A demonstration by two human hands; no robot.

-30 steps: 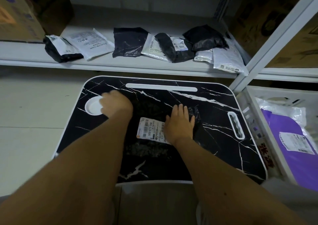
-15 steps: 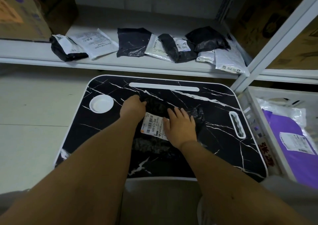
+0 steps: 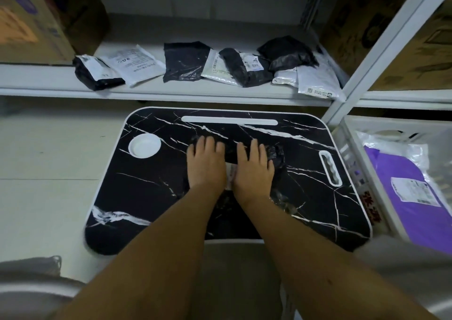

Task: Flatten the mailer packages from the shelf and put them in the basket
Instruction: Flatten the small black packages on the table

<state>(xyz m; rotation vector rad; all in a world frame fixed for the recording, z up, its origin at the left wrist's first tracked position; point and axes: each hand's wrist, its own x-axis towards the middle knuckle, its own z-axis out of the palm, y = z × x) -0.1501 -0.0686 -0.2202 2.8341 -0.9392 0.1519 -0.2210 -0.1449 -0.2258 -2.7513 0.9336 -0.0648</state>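
The shelf (image 3: 171, 92) runs across the far side of your view and carries a row of unflattened mailers (image 3: 220, 65), black and white, well apart from your hands. In front of it stands the desk (image 3: 244, 217), a black marbled lap surface with a white rim. The basket (image 3: 352, 133) stands just beside the desk on your right; it already holds a purple mailer (image 3: 401, 197) under a clear one.

The black mailer (image 3: 276, 153) you are working lies on the middle of the desk, directly under both hands. Its edges are hard to tell against the dark surface. From the crumpled plastic showing past your right fingers and near your right wrist, its long axis appears to run toward and away from you. A strip of its white label (image 3: 230, 176) shows between your hands.

Your left hand (image 3: 206, 165) and right hand (image 3: 254, 168) lie side by side, palms down, fingers straight and pressing on the mailer; neither grips it.

Once the mailer is flat, the basket lies to the right, so your right hand is the nearer one for the transfer. The puffed plastic at the right edge probably needs one more press first.
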